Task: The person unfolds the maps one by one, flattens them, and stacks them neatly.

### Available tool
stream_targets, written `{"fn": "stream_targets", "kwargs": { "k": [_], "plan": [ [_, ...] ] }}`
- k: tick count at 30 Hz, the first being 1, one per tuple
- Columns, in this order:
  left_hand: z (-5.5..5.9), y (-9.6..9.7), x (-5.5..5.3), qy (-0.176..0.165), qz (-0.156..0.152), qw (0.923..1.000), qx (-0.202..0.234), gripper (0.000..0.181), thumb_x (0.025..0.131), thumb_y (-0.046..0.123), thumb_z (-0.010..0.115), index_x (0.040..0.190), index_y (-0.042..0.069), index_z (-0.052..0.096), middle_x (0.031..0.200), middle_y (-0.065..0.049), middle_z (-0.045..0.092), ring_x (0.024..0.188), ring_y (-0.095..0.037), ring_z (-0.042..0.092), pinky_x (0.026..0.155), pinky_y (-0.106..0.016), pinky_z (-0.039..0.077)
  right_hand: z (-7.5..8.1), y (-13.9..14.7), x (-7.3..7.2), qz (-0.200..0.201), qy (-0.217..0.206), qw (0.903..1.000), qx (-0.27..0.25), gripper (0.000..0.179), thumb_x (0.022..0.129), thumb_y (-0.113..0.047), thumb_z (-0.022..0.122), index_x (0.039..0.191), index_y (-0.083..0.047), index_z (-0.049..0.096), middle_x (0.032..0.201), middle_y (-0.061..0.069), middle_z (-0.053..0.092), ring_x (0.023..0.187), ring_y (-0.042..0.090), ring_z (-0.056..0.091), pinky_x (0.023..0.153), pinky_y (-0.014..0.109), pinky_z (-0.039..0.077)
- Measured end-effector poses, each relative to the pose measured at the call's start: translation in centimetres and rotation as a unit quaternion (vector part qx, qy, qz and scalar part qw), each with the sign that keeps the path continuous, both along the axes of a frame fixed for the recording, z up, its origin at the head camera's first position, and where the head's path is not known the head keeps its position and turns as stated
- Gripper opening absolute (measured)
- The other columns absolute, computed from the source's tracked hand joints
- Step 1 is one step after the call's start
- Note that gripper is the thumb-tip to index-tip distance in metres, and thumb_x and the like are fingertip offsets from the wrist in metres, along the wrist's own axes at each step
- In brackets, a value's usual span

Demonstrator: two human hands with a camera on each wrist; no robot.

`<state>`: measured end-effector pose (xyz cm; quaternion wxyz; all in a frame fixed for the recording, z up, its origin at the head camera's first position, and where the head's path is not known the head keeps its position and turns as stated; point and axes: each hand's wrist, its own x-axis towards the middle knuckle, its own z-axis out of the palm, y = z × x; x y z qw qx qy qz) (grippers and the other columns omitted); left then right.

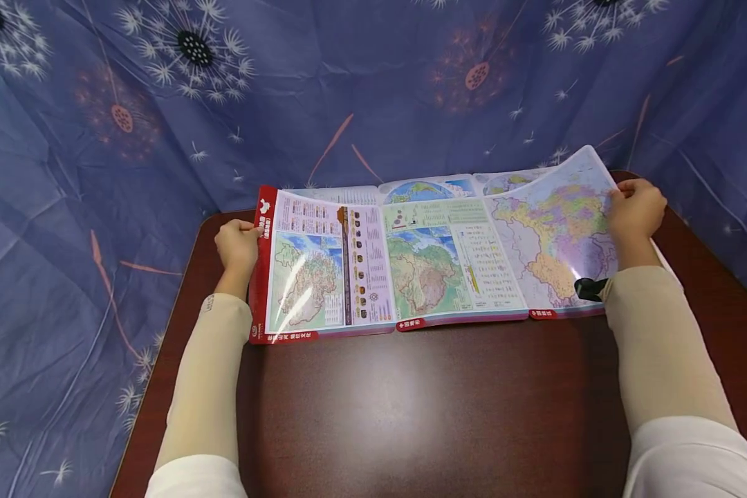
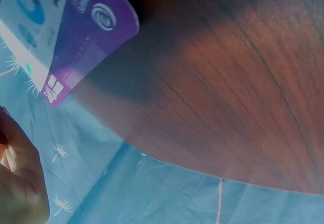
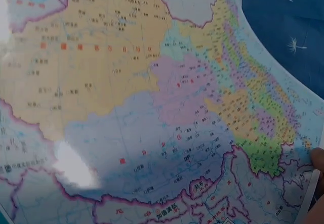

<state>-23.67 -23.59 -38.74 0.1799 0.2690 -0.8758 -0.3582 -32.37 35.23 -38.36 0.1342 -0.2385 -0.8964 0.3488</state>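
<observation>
A glossy fold-out map (image 1: 429, 263) lies spread across the table, its panels printed with coloured maps, text and small pictures. My left hand (image 1: 238, 247) pinches its red left edge between thumb and fingers. At the other end, my right hand (image 1: 638, 213) grips the edge of the right panel, whose far corner curves up off the table. The left wrist view catches a purple-looking corner of the map (image 2: 96, 47) and part of the left hand (image 2: 23, 178). Multicoloured regions of the map (image 3: 167, 107) fill the right wrist view, with fingers (image 3: 318, 183) at its right edge.
The dark brown wooden table (image 1: 386, 408) has rounded far corners. A blue curtain (image 1: 348, 90) with dandelion prints hangs close behind and beside it. Other map panels (image 1: 429, 189) show along the back, behind the front ones. A small black object (image 1: 590, 288) sits at the right sleeve cuff.
</observation>
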Motion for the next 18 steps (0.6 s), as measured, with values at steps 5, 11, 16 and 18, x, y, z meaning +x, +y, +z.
{"fn": "stream_targets", "kwargs": {
  "k": [5, 11, 16, 18],
  "plan": [
    [-0.5, 0.2, -0.2, 0.002, -0.005, 0.9999, -0.013, 0.02, 0.083, 0.014, 0.065, 0.096, -0.001, 0.067, 0.089, -0.016, 0.066, 0.072, -0.026, 0.057, 0.064, -0.033, 0.047, -0.5, -0.3, 0.0, 0.048, 0.008, 0.9979, 0.042, 0.037, 0.093, -0.017, 0.036, 0.124, -0.003, 0.052, 0.118, 0.023, 0.051, 0.106, 0.041, 0.044, 0.09, 0.051, 0.032],
    [-0.4, -0.7, 0.3, -0.066, -0.087, 0.9932, 0.041, 0.031, 0.09, 0.016, 0.056, 0.111, -0.006, 0.06, 0.104, -0.021, 0.061, 0.085, -0.028, 0.056, 0.073, -0.035, 0.049, -1.2, 0.1, 0.0, 0.103, -0.005, 0.9915, 0.079, 0.046, 0.091, -0.012, 0.034, 0.135, 0.0, 0.036, 0.131, 0.026, 0.039, 0.116, 0.047, 0.035, 0.095, 0.054, 0.019],
    [0.4, -2.1, 0.9, -0.13, -0.175, 0.9675, 0.129, 0.053, 0.094, 0.021, 0.046, 0.133, -0.012, 0.031, 0.132, -0.028, 0.037, 0.115, -0.037, 0.042, 0.093, -0.045, 0.038, -1.3, 0.3, 0.3, 0.137, 0.017, 0.987, 0.083, 0.051, 0.092, -0.015, 0.037, 0.139, 0.0, 0.026, 0.141, 0.021, 0.026, 0.128, 0.039, 0.023, 0.099, 0.053, 0.011],
    [0.9, -2.5, 1.3, -0.134, -0.205, 0.9606, 0.131, 0.059, 0.095, 0.022, 0.046, 0.136, -0.012, 0.021, 0.137, -0.029, 0.028, 0.122, -0.039, 0.034, 0.095, -0.049, 0.033, -1.2, 0.1, 0.7, 0.163, 0.039, 0.982, 0.087, 0.051, 0.093, -0.016, 0.039, 0.14, -0.001, 0.026, 0.142, 0.019, 0.025, 0.13, 0.036, 0.019, 0.102, 0.053, 0.008]
  ]
}}
